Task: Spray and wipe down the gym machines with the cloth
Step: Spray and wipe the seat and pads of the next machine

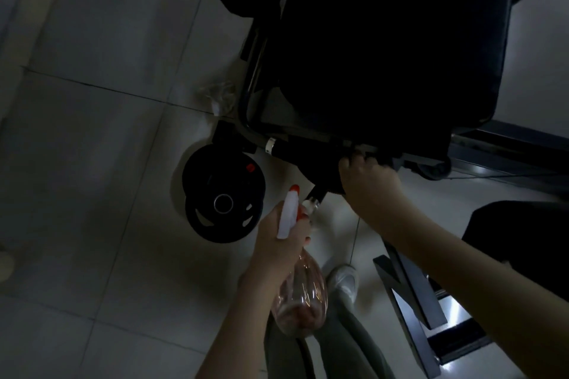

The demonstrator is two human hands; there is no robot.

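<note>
Head view, dim and looking steeply down. The left hand (pixel 277 240) has its grip closed round the neck of a clear, pink-tinted plastic spray bottle (pixel 303 295). Its fingers wrap just under the white trigger head (pixel 288 215), and the bottle's body hangs below the wrist. The orange-red nozzle tip (pixel 294 188) points up toward the black padded gym machine (pixel 385 55) and sits near a short black rod with a chrome end (pixel 312 198).

The right hand (pixel 368 181) reaches in from the right to the machine's lower edge. Its fingers are curled against the dark frame bar (pixel 295 146) where the bar passes under the pad. A dark mass lies beneath the palm. Motion blur and shadow hide whether this is the cloth or part of the machine, so I cannot tell what this grip holds, or whether it holds anything.

Two stacked black round weight plates (pixel 223 194) stand on the pale tiled floor (pixel 107 163), left of the bottle, with a small red spot (pixel 250 167) near the upper rim. Any lettering on the plates or the bottle is too dark to read. A crumpled clear plastic wrapper (pixel 218 95) lies on the floor beside the machine's left frame. A white shoe (pixel 343 281) shows just right of the bottle.
</note>
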